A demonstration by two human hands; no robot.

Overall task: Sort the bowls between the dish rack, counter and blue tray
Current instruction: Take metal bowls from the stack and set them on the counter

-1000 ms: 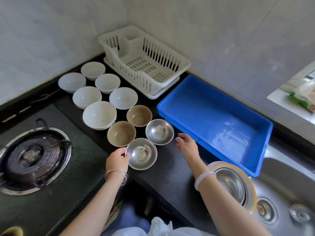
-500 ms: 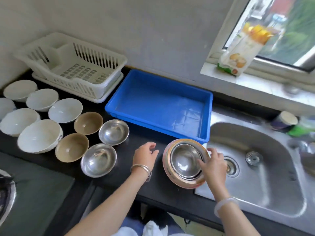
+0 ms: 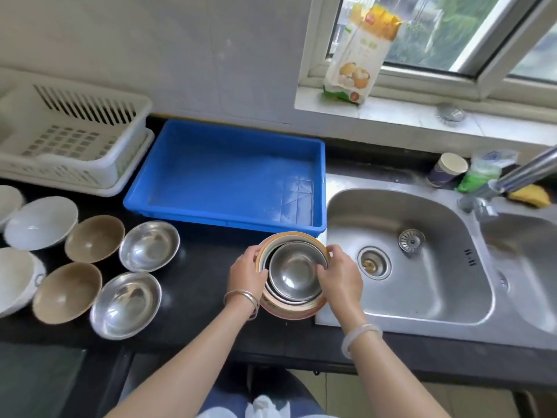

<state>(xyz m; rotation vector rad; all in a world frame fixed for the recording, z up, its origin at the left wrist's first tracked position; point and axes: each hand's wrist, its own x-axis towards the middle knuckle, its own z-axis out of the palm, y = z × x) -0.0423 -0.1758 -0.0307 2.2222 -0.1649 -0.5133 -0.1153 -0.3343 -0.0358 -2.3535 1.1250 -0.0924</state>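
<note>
A stack of bowls (image 3: 294,271), steel ones nested in an orange-rimmed bowl, sits at the counter edge beside the sink. My left hand (image 3: 247,271) grips the stack's left rim and my right hand (image 3: 342,274) grips its right rim. Behind it lies the blue tray (image 3: 229,173), with nothing in it. The white dish rack (image 3: 69,137) stands at the far left, also holding nothing. On the black counter (image 3: 199,273) to the left sit two steel bowls (image 3: 149,245) (image 3: 125,304), two brown bowls (image 3: 94,238) (image 3: 67,292) and several white bowls (image 3: 40,221).
A steel sink (image 3: 410,257) with a drain strainer lies right of the stack, its tap (image 3: 518,173) at the far right. A paper cup (image 3: 447,168), a green bottle and a yellow sponge stand behind the sink. A food packet (image 3: 358,52) leans on the window sill.
My view has swung right from the stove to the sink. My left hand let go of the near steel bowl, and both hands moved right and closed on the rims of the bowl stack.
</note>
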